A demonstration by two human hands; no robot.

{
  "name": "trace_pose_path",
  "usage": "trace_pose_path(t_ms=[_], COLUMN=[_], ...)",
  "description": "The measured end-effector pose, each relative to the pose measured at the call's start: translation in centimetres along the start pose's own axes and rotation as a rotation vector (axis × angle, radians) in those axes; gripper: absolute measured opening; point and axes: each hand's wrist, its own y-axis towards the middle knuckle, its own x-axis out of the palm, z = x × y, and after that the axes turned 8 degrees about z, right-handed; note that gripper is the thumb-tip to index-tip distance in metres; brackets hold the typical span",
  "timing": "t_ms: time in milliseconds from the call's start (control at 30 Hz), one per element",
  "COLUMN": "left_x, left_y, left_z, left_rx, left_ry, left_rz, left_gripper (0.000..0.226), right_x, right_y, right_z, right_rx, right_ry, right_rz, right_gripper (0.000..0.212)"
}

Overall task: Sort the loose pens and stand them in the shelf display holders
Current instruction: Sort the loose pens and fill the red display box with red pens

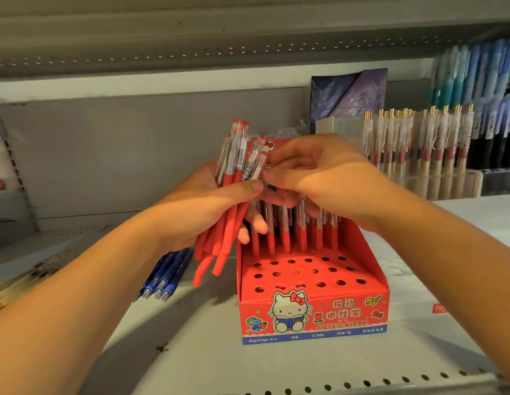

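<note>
Red pens (225, 223): fanning out in a thick bundle, clear clicker ends up, red barrels hanging down below the palm. Being gripped round the middle by the left hand (196, 206), fingers curling underneath and thumb pressing across the front. Being pinched near the top, at one pen of the bundle, by thumb and forefinger of the right hand (319, 172). Showing at the thumb tips: something small and blue, too hidden to identify.

Sitting below on the white shelf (191, 352): red Hello Kitty display box (313, 315), just right of the bundle and under the right wrist. Standing upright in its rear holes: row of matching red pens (288, 238), tops hiding behind both hands; front rows of holes showing open. Lying flat on the shelf left of the box, partly under the bundle: blue pens (162, 277). Standing farther right at the back: clear holders of gold-clipped pens (413, 143).
</note>
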Motion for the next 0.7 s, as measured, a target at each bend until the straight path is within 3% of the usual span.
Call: trace_pose_path(t_ms=[200,433,567,700], left_x=[0.1,-0.8,-1.3,-1.8], left_y=[0.0,0.3,0.3,0.3], left_z=[0.0,0.6,0.6,0.3], left_rx=[-0.047,-0.074,-0.001,0.051], left_ry=[-0.085,-0.195,-0.03,0.109], left_rz=[-0.006,0.16,0.162,0.162], left_gripper=[0.034,0.008,0.008,0.006], right_x=[0.8,0.4,0.0,0.5], right_y=[0.3,0.5,0.4,0.6], right_z=[0.7,0.7,0.5,0.6], right_rx=[0.006,-0.025,-0.024,-0.051], right_ry=[0.045,0.327,0.39,0.27], right_rz=[0.004,0.079,0.129,0.145], right_gripper=[0.014,0.018,0.015,0.02])
